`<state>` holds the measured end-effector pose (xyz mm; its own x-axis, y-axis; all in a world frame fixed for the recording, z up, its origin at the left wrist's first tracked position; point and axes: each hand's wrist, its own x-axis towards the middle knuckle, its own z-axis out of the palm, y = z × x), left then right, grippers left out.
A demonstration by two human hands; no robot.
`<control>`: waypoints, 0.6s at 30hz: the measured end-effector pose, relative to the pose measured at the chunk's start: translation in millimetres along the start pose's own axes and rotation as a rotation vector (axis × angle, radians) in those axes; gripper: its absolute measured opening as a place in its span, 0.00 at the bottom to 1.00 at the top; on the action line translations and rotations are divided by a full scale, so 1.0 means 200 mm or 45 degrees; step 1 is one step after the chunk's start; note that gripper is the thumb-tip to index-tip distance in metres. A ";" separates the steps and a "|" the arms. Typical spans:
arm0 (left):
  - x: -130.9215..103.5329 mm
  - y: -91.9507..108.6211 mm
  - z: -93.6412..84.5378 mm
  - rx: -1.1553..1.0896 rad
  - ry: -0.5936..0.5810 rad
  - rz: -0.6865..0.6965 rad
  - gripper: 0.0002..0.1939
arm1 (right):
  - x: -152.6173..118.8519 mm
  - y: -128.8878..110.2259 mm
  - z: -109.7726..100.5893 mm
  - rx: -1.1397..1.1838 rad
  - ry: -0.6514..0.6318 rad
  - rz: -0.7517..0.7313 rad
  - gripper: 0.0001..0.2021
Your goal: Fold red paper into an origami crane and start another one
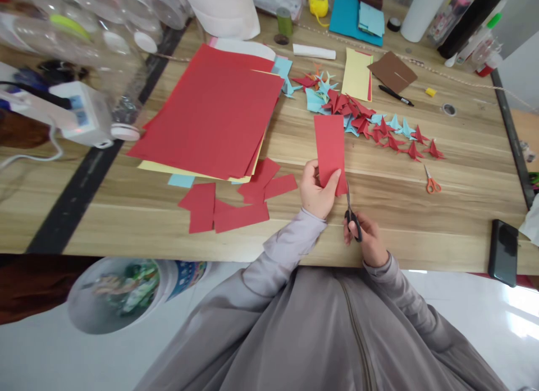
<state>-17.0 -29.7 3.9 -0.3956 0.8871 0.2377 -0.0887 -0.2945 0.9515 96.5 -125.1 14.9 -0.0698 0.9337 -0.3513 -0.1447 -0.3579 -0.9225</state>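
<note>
My left hand [319, 191] is closed on a red paper strip [330, 141], thumb on top, and holds it upright above the table edge. In my right hand [368, 239] is a pair of black-handled scissors [352, 222]. Their blades point away from me, at the lower right edge of the strip; how far they are parted cannot be made out. Left of my hands lie several cut red paper pieces [242, 217]. Beyond them rests a stack of large red sheets [214, 110] with yellow and blue paper beneath. Folded red and blue paper cranes [383, 130] spread past the strip.
Small orange scissors [432, 184] and a phone [503, 250] lie to the right. A black pen [396, 95], brown paper [392, 72] and yellow paper [357, 73] sit farther back. Plastic bottles [126, 99] crowd the left. Below the table stands a bin [84, 301].
</note>
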 end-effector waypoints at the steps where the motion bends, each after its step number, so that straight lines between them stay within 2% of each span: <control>1: 0.00 0.00 0.00 -0.001 0.000 -0.001 0.19 | 0.00 0.00 0.00 0.000 0.002 -0.001 0.23; 18: 0.00 0.02 0.00 -0.045 0.023 -0.039 0.18 | 0.00 0.00 0.00 -0.001 0.005 0.000 0.23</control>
<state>-16.2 -30.8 7.3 -0.4083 0.8895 0.2050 -0.1330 -0.2801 0.9507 96.0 -125.5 14.2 -0.0656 0.9336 -0.3522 -0.1439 -0.3581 -0.9225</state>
